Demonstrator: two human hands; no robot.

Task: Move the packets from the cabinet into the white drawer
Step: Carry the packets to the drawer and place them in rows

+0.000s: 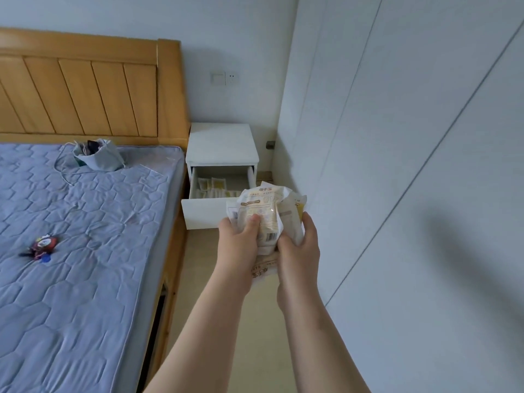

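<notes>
Two hands are sharing one load: the left hand [241, 236] and the right hand [300, 242] are clutching a crumpled bundle of packets [266, 211] between them. They are holding it in the air above the floor, just short of the white drawer [204, 211], which is standing pulled out of the nightstand [221, 143] beside the bed [71, 222]. The stored packets [212, 188] are lying in a row on the drawer's bottom, so part of the job is looking done. The white panels on the right are probably the cabinet [397, 165].

To do this step well, the person is needing to carry the bundle forward and down until it is over the open tray. It should be clear of the front panel and under the nightstand's top before either hand is loosening. The wrappers are looking slippery and one packet is sagging below the wrists, so letting go early is likely to spill it onto the floor. Setting the bundle beside the row, not heaped on it, should be leaving the drawer able to close.

Both forearms are reaching out nearly straight, converging on the bundle. The left hand's thumb is pressing on the front wrapper, its fingers hidden behind. The right hand is curling round the bundle's right edge, palm turned inward.
</notes>
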